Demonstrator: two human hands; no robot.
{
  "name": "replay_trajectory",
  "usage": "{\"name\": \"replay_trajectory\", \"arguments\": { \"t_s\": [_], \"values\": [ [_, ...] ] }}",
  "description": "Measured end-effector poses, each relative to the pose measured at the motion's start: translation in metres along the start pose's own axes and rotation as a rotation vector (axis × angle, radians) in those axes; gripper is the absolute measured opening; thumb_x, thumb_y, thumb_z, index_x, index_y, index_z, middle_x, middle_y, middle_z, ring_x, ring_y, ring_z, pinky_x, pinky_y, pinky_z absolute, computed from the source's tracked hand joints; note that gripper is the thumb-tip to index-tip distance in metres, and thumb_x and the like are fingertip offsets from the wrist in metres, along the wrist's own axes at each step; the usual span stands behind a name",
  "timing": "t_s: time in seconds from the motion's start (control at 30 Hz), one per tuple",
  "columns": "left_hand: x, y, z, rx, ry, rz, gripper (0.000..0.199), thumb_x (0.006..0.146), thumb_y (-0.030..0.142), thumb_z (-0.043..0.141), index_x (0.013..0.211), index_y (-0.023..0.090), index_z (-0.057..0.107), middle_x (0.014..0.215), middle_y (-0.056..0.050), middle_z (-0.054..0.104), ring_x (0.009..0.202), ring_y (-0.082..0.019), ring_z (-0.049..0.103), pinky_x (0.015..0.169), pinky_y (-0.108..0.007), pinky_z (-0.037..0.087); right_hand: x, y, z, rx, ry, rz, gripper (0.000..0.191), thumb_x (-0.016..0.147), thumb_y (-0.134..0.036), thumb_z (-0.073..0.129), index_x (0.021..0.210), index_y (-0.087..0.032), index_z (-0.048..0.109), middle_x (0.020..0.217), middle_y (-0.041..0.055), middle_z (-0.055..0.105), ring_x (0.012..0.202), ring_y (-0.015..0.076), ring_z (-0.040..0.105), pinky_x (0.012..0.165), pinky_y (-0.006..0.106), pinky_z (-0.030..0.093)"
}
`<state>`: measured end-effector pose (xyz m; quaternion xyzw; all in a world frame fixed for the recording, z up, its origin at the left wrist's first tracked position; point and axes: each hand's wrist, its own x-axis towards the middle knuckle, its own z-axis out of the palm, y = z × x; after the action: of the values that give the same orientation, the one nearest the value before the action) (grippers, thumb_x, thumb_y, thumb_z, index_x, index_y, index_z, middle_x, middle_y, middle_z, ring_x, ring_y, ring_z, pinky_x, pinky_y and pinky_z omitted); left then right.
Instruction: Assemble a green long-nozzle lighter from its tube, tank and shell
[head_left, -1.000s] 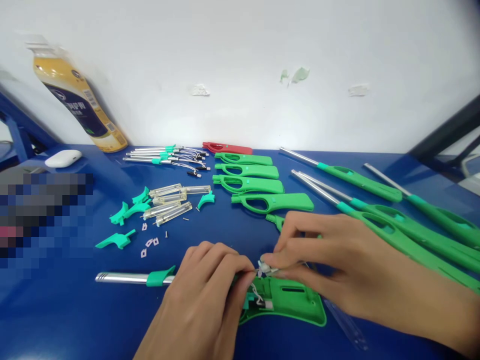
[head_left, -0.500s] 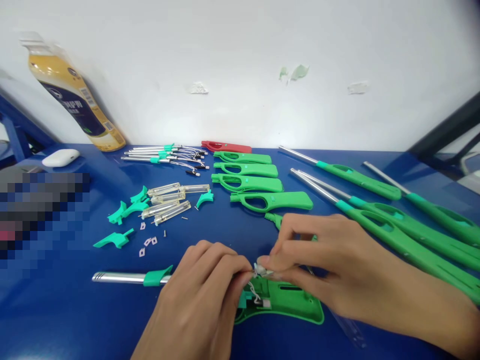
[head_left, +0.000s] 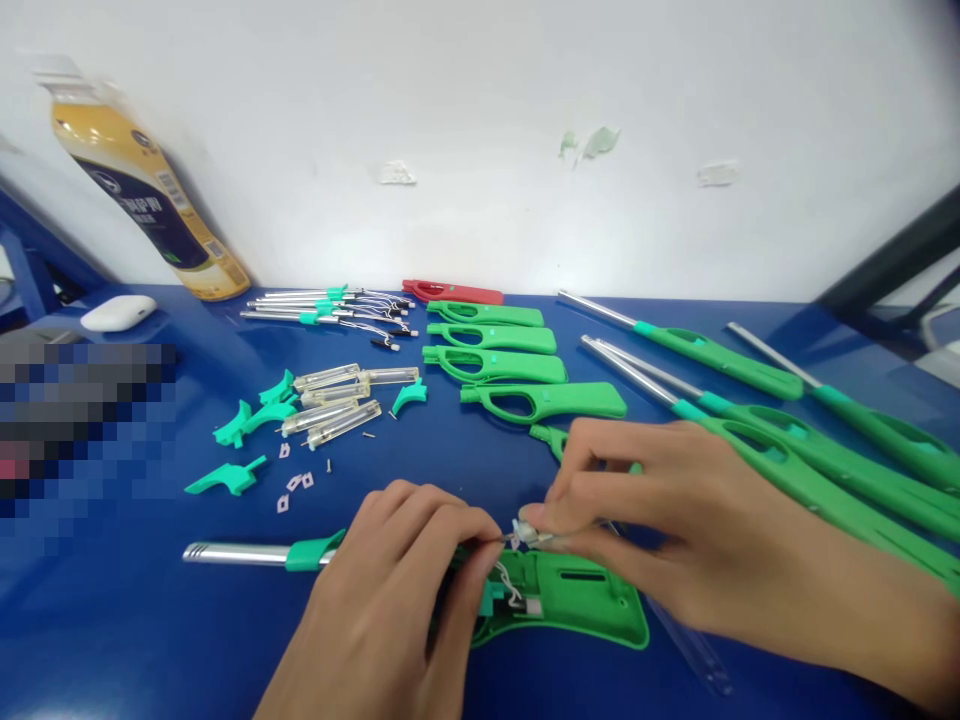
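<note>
My left hand (head_left: 397, 590) is closed in a pinch at a thin, pale end, too small to name. Opposite it, my right hand (head_left: 667, 520) pinches a small whitish fitting (head_left: 529, 534), and the fingertips of both hands nearly meet. Below them lies an open green lighter handle shell (head_left: 592, 600), with white wires (head_left: 508, 580) and a black-and-white igniter end (head_left: 527, 606) inside. A silver lighter tube (head_left: 236, 555) with a teal trigger piece (head_left: 311, 553) sticks out left of my left hand, which hides the middle.
Clear fuel tanks (head_left: 345, 424), teal triggers (head_left: 229, 477) and tiny white clips (head_left: 283, 503) lie left. Behind are wired tubes (head_left: 300, 317), green shells (head_left: 577, 401) and a red shell (head_left: 465, 293). Long green lighters (head_left: 795, 450) lie right. A yellow bottle (head_left: 150, 190) leans on the wall.
Both hands stay almost in place. The whitish fitting in my right fingers has tilted slightly and shows more beside my left fingertips.
</note>
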<state>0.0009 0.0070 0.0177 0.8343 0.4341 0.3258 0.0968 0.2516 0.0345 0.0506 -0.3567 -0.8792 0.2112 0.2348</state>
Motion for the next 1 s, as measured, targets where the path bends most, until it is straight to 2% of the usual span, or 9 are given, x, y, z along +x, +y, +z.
{"name": "replay_trajectory", "arguments": {
  "t_s": [0.1, 0.2, 0.43, 0.67, 0.83, 1.0],
  "values": [
    [-0.006, -0.002, -0.001, -0.048, -0.023, 0.018, 0.017, 0.109, 0.013, 0.059, 0.107, 0.026, 0.069, 0.098, 0.001, 0.075, 0.090, -0.017, 0.071, 0.081, -0.028, 0.059, -0.003, 0.000, 0.001, -0.002, -0.008, -0.008, 0.017, 0.111, -0.019, 0.065, 0.108, -0.032, 0.075, 0.098, -0.0057, 0.066, 0.076, 0.0052, 0.065, 0.062, 0.024, 0.041],
    [-0.008, -0.002, -0.002, -0.083, -0.043, 0.020, 0.021, 0.108, 0.006, 0.057, 0.110, 0.026, 0.064, 0.099, 0.003, 0.072, 0.090, -0.014, 0.068, 0.083, -0.026, 0.056, -0.005, 0.000, 0.002, -0.009, -0.031, -0.009, 0.016, 0.112, -0.019, 0.063, 0.105, -0.031, 0.072, 0.099, -0.0062, 0.065, 0.076, 0.0047, 0.064, 0.062, 0.024, 0.040],
    [-0.007, -0.001, -0.001, -0.114, -0.060, 0.018, 0.023, 0.108, 0.003, 0.057, 0.110, 0.025, 0.063, 0.099, 0.004, 0.071, 0.092, -0.014, 0.066, 0.085, -0.028, 0.055, -0.005, 0.000, 0.004, -0.044, -0.038, -0.019, 0.018, 0.113, -0.019, 0.059, 0.103, -0.031, 0.069, 0.099, -0.0066, 0.064, 0.078, 0.0051, 0.064, 0.062, 0.026, 0.038],
    [-0.007, -0.002, 0.000, -0.073, -0.045, 0.051, 0.022, 0.109, 0.003, 0.056, 0.109, 0.024, 0.061, 0.099, 0.004, 0.071, 0.091, -0.014, 0.065, 0.085, -0.028, 0.055, -0.006, 0.001, 0.007, -0.061, -0.001, -0.062, 0.022, 0.110, -0.013, 0.063, 0.111, -0.034, 0.072, 0.102, -0.0078, 0.064, 0.074, 0.0037, 0.060, 0.062, 0.024, 0.036],
    [-0.008, -0.004, 0.003, -0.068, -0.012, 0.079, 0.021, 0.109, 0.004, 0.055, 0.109, 0.023, 0.063, 0.097, 0.004, 0.071, 0.089, -0.014, 0.065, 0.083, -0.027, 0.055, -0.007, 0.001, 0.008, -0.104, 0.040, -0.109, 0.021, 0.109, -0.013, 0.064, 0.112, -0.032, 0.072, 0.100, -0.0070, 0.064, 0.071, 0.0045, 0.057, 0.060, 0.025, 0.033],
    [-0.007, -0.004, 0.005, -0.049, 0.019, 0.105, 0.021, 0.108, 0.003, 0.055, 0.106, 0.022, 0.064, 0.095, 0.004, 0.072, 0.086, -0.014, 0.065, 0.080, -0.028, 0.055, -0.004, 0.002, 0.011, -0.093, 0.043, -0.095, 0.018, 0.109, -0.014, 0.065, 0.109, -0.031, 0.072, 0.101, -0.0074, 0.065, 0.072, 0.0042, 0.058, 0.061, 0.023, 0.034]
  ]
}}
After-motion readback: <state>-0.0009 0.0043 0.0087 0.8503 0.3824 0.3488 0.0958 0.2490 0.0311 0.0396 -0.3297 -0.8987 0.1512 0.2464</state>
